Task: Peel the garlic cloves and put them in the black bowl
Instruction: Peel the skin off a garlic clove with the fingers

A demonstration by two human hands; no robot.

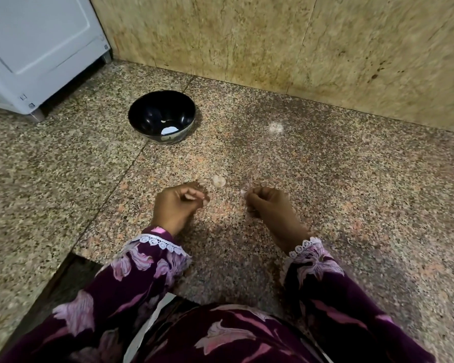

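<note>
Both of my hands sit curled over the speckled granite counter (pixel 325 179): the left hand (pixel 177 205) has its fingers bent round something pale at the fingertips, likely a garlic clove, though blur keeps me from being sure; the right hand (pixel 269 205) pinches a thin pale scrap of garlic skin (pixel 243 193) at its fingertips. Just beyond and between the hands I see a pale garlic piece (pixel 219 180) lying on the counter. Farther back and to the left stands the black bowl (pixel 162 117), with a little white matter at its bottom, near a white appliance (pixel 37 48). Another faint pale scrap (pixel 276 127) lies to the bowl's right, before the tan stone wall (pixel 299 48).
</note>
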